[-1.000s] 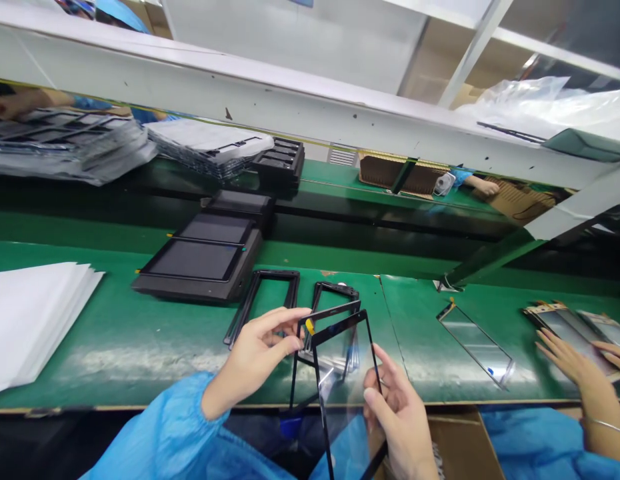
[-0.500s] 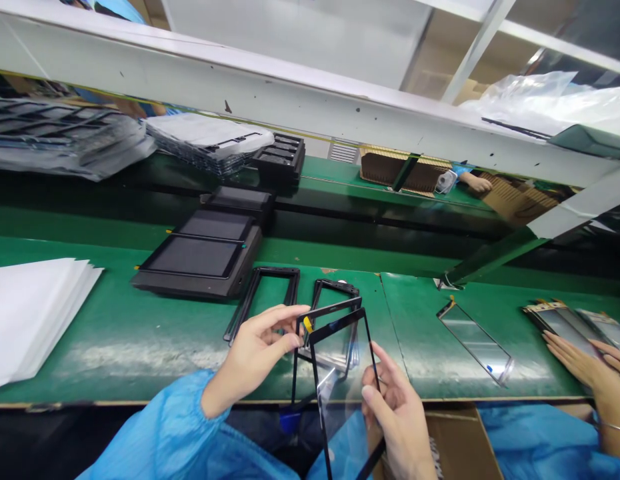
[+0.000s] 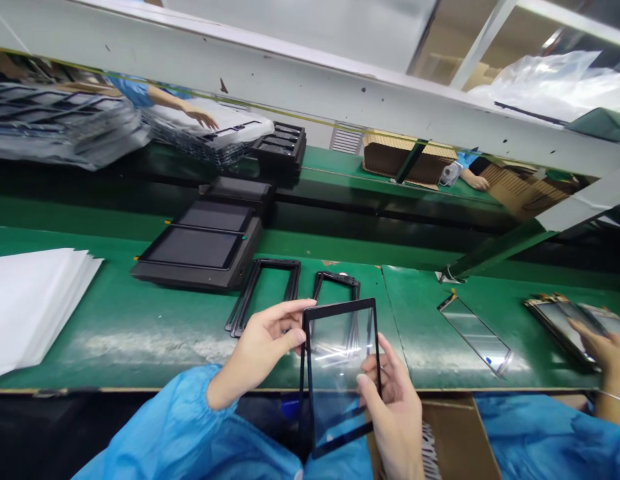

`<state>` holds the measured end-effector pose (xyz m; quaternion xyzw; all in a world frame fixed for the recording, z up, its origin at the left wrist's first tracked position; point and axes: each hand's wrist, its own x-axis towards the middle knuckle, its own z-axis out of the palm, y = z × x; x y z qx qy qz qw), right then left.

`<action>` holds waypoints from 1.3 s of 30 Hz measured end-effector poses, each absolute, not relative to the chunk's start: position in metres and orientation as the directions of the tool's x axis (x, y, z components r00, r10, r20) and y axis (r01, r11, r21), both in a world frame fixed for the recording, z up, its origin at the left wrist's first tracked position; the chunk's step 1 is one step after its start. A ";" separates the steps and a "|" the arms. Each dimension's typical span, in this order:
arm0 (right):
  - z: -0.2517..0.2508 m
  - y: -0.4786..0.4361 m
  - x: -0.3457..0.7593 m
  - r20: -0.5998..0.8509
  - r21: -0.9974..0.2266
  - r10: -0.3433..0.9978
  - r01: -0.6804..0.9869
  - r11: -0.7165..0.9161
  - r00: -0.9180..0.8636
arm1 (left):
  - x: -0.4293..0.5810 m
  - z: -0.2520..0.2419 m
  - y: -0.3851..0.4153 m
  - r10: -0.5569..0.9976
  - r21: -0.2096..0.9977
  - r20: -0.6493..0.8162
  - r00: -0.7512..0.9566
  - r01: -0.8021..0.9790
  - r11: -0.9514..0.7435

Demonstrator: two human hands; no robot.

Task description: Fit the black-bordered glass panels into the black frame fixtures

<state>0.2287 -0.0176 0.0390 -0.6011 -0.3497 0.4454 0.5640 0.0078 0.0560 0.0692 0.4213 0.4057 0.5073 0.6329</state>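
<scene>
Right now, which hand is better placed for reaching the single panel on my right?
Right, probably: your right hand is nearer the single panel; your left hand is at the held panel's left edge.

Your green surface (image 3: pixel 120 327) held, L to R: a stack of white sheets (image 3: pixel 35 303), a blk tray (image 3: pixel 183 276), two grps of blk open frames (image 3: pixel 279 263), a clear panel (image 3: pixel 475 335) w/ dark border, and, far R, stacked panels (image 3: pixel 555 317).
</scene>
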 end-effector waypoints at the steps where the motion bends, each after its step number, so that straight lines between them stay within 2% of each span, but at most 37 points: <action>1: 0.038 -0.018 0.228 -0.137 -0.990 0.921 -0.077 -0.117 0.364 | 0.009 0.069 0.056 0.983 0.937 -0.095 0.156 -0.318 0.141; 9: 0.034 -0.020 0.227 -0.160 -0.987 0.926 -0.080 -0.142 0.343 | 0.009 0.060 0.056 0.974 0.901 -0.130 0.184 -0.387 0.194; 16: 0.031 -0.018 0.226 -0.186 -0.982 0.934 -0.083 -0.168 0.306 | 0.008 0.057 0.055 0.962 0.885 -0.221 0.162 -0.380 0.268; 29: 0.024 -0.022 0.226 -0.175 -0.984 0.940 -0.031 -0.173 0.294 | 0.009 0.058 0.054 0.965 0.901 -0.213 0.153 -0.351 0.254; 31: 0.022 -0.024 0.229 -0.140 -0.988 0.946 0.024 -0.153 0.294 | 0.009 0.059 0.054 0.967 0.906 -0.208 0.149 -0.343 0.248; 34: 0.025 -0.021 0.236 0.052 -0.957 0.946 0.286 -0.044 0.319 | 0.008 0.063 0.052 0.968 0.924 -0.210 0.135 -0.296 0.242; 36: 0.033 -0.015 0.242 0.159 -0.926 0.935 0.375 0.031 0.317 | 0.006 0.067 0.050 0.969 0.942 -0.206 0.137 -0.239 0.234; 37: 0.038 -0.010 0.245 0.154 -0.941 0.939 0.337 0.044 0.308 | 0.005 0.069 0.049 0.969 0.952 -0.200 0.145 -0.206 0.228; 39: 0.049 -0.001 0.248 0.050 -0.988 0.963 0.154 0.009 0.266 | 0.003 0.073 0.046 0.968 0.967 -0.181 0.174 -0.146 0.208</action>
